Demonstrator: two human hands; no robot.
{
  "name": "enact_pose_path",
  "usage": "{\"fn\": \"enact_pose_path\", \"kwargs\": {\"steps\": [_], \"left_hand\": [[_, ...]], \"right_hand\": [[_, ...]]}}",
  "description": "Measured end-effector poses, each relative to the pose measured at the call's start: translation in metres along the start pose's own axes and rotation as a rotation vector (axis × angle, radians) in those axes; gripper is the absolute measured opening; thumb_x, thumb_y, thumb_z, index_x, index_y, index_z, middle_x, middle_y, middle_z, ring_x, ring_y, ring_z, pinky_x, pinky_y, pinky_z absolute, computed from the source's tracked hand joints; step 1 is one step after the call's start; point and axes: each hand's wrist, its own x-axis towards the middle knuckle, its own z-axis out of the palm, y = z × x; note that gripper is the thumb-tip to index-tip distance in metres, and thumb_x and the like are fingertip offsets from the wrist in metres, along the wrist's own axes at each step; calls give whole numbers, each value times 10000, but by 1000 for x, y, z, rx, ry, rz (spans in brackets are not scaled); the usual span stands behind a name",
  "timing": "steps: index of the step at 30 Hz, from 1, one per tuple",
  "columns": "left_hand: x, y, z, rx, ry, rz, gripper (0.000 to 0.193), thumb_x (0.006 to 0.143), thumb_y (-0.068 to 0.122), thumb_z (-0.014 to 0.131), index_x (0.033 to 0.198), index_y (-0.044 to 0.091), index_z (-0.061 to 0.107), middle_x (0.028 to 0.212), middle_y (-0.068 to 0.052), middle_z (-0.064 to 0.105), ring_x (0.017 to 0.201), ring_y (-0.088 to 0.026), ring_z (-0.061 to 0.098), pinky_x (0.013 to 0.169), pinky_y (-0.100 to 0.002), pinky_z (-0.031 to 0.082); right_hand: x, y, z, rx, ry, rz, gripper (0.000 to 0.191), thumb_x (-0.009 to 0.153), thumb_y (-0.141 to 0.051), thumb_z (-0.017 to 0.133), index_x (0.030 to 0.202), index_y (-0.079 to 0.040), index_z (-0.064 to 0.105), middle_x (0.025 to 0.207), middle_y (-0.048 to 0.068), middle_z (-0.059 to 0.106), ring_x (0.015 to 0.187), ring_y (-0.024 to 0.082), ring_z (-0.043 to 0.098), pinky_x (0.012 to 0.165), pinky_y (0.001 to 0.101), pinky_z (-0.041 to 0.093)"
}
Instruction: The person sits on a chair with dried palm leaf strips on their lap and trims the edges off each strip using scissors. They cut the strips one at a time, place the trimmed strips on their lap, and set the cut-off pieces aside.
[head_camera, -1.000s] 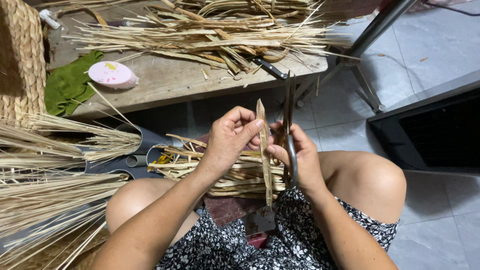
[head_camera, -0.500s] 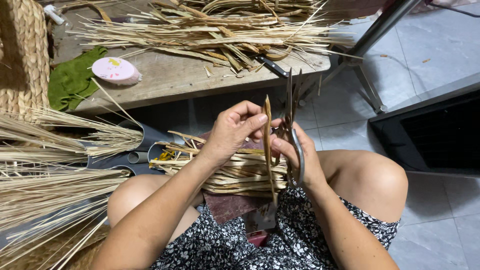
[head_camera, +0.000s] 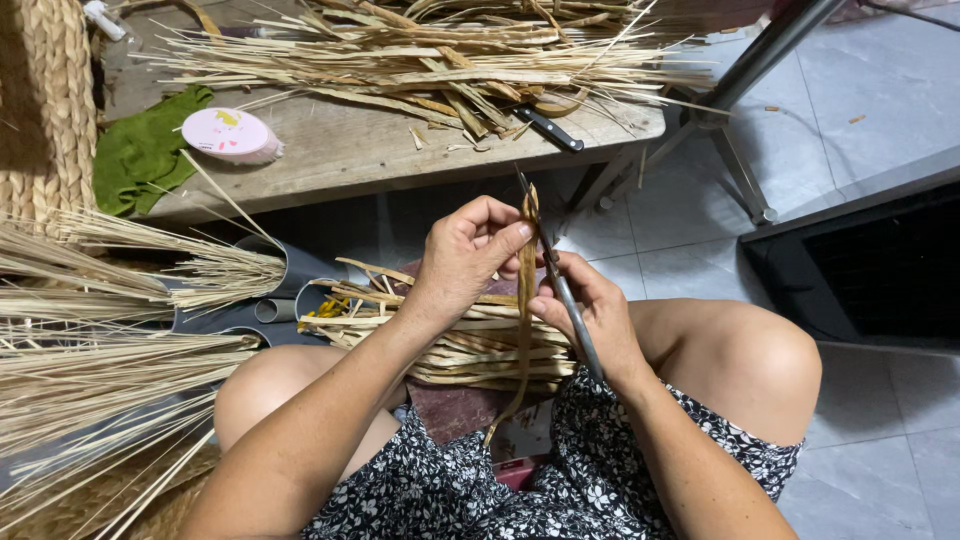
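A grey tiled floor (head_camera: 880, 90) lies around us, and a worn wooden bench (head_camera: 340, 160) stands just beyond our hands, piled with a heap of dry straw strips (head_camera: 420, 55). Our left hand (head_camera: 465, 262) pinches the top of a long brownish reed strip (head_camera: 524, 300) between thumb and fingers, holding it upright above our lap. Our right hand (head_camera: 590, 320) sits just beside it, closed around the handle of a thin metal knife (head_camera: 560, 285) whose blade lies against the strip. Below both hands a bundle of flat reed pieces (head_camera: 450, 340) rests across our knees. To the left of the left hand loose sheaves of pale straw (head_camera: 100, 340) fan out. On the bench, beyond the left hand, sit a round pink lid (head_camera: 230, 133) and a green cloth (head_camera: 140, 155); a black-handled knife (head_camera: 548, 130) lies beyond the right hand, near the bench edge
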Motion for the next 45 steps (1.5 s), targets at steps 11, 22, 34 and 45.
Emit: {"fn": "enact_pose_path", "kwargs": {"steps": [11, 22, 34, 45], "left_hand": [[-1, -6, 2, 7, -46, 4, 148, 976, 98, 716, 1069, -5, 665, 882, -7, 699, 731, -29, 629, 663, -183, 545], [0, 81, -59, 52, 146, 346, 102, 1093, 157, 658, 1095, 65, 615, 957, -57, 734, 855, -117, 715, 785, -269, 620], [-47, 86, 7, 1260, -10, 899, 105, 1002, 148, 805, 1047, 168, 712, 941, -16, 662, 885, -198, 612, 785, -368, 508], [-7, -49, 1, 1181, -256, 254, 321, 855, 322, 749, 1086, 100, 727, 1004, -133, 684, 969, -330, 661, 827, -470, 546]], "right_hand": [[1, 6, 0, 78, 53, -8, 341, 878, -168, 813, 1160, -16, 696, 839, -77, 603, 722, 15, 507, 603, 185, 416], [16, -7, -46, 246, 332, -27, 362, 1038, -352, 630, 1188, -23, 651, 723, -6, 570, 513, 65, 471, 435, 205, 357], [2, -10, -87, 449, 397, -170, 613, 1058, -510, 706, 1336, 23, 585, 868, 62, 559, 743, 112, 518, 591, 241, 401], [21, -41, -82, 522, 346, -113, 597, 1011, -485, 694, 1310, 14, 558, 821, 58, 551, 680, 108, 482, 544, 233, 380]]}}
